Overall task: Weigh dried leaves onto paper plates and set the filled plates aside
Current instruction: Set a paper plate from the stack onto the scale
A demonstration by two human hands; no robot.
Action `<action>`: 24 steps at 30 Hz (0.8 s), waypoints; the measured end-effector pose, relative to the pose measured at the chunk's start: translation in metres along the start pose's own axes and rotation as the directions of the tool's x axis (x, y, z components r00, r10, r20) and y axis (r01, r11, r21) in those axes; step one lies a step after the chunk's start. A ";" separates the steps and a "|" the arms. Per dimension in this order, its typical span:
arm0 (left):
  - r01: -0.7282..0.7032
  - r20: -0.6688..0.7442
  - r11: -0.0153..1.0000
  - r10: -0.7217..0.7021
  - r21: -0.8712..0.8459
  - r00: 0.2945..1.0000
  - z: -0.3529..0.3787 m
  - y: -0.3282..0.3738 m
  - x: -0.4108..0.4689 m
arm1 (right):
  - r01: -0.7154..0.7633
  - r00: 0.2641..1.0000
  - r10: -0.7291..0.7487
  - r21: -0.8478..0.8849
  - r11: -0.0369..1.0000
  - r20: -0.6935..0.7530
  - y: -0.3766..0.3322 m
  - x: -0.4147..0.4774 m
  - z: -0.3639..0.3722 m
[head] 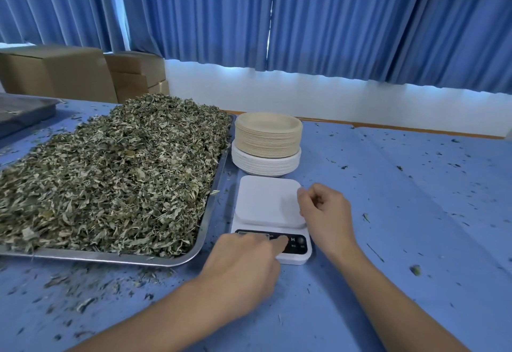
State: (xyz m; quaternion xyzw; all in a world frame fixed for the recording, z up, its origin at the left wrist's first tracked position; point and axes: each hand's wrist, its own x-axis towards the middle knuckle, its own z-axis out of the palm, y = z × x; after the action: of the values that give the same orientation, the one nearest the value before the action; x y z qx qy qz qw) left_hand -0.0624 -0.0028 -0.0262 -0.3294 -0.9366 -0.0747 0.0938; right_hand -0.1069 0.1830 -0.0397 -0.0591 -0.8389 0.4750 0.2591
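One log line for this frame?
left hand: finger on scale button panel | right hand: loosely curled at scale's right edge | scale platform: no plate yet | plate stack: behind scale

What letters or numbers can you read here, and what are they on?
"M": on the scale, on its black button strip, just right of where the left hand presses.
Tiny marks under the buttons: too small to read.
Its screen: mostly covered by that hand, unreadable.
The boxes and plates show no writing.
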 end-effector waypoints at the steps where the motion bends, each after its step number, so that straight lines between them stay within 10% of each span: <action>1: 0.003 0.022 1.000 -0.002 -0.026 1.000 -0.002 0.001 0.002 | -0.004 1.000 0.004 0.005 1.000 -0.003 0.000 -0.001 0.000; 11: 0.081 0.120 0.881 -0.027 -0.467 0.992 -0.031 -0.035 0.033 | 0.044 0.999 -0.044 0.020 0.999 -0.011 -0.007 0.006 -0.002; 18: 0.043 -0.215 0.960 -0.105 -0.277 0.971 -0.084 -0.095 0.104 | 0.283 0.959 -0.281 -0.159 0.946 0.033 -0.032 0.066 -0.011; 24: -0.017 -0.128 0.999 0.012 -0.041 0.992 -0.071 -0.127 0.152 | 0.518 0.851 -0.379 -0.464 0.718 0.365 -0.052 0.129 -0.009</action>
State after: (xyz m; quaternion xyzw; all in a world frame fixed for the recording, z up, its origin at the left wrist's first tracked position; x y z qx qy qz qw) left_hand -0.2494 -0.0236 0.0670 -0.3327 -0.9244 -0.1145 0.1470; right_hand -0.2057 0.2056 0.0559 0.1348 -0.9524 0.1409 0.2343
